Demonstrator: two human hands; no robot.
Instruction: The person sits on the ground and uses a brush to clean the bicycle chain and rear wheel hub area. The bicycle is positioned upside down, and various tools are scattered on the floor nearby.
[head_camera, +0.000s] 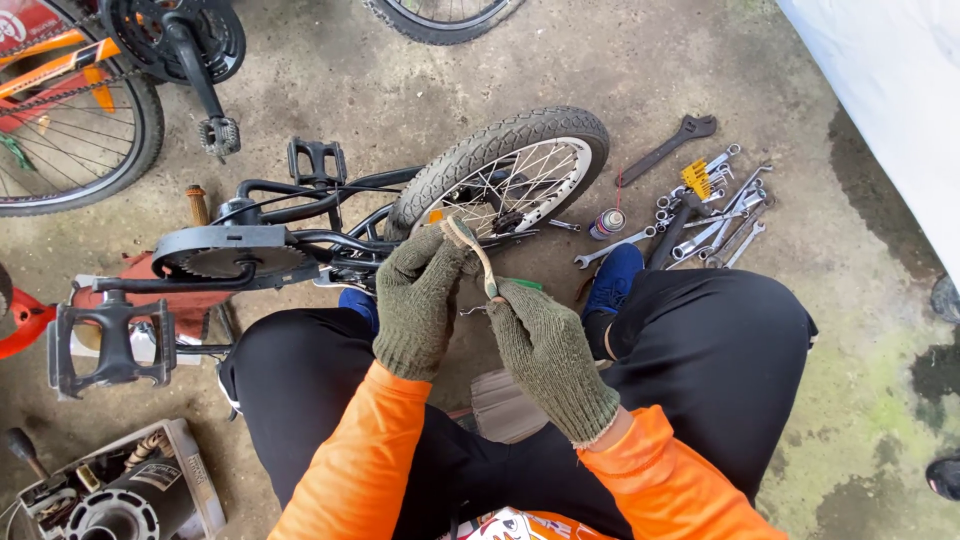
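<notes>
Hands in green knit gloves hold our thin tool over the small wheel.

Our left hand (420, 300) pinches the bent strip tool's (478, 255) tip, right hand (545, 350) closed on its green handle; we should keep both grips firm above the bicycle wheel (505, 175), concrete floor (400, 90), scattered wrenches (715, 210).

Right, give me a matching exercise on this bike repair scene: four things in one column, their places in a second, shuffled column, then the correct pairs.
Things:
1. Left hand
2. Right hand
3. Wrenches
4. Small wheel

Places:
A. Spread on the concrete at upper right
B. Gripping the upper end of a curved worn strip
C. On the overturned bike, just beyond the hands
D. Pinching the lower end of the strip, near a green piece

Pairs: 1-B, 2-D, 3-A, 4-C
</notes>
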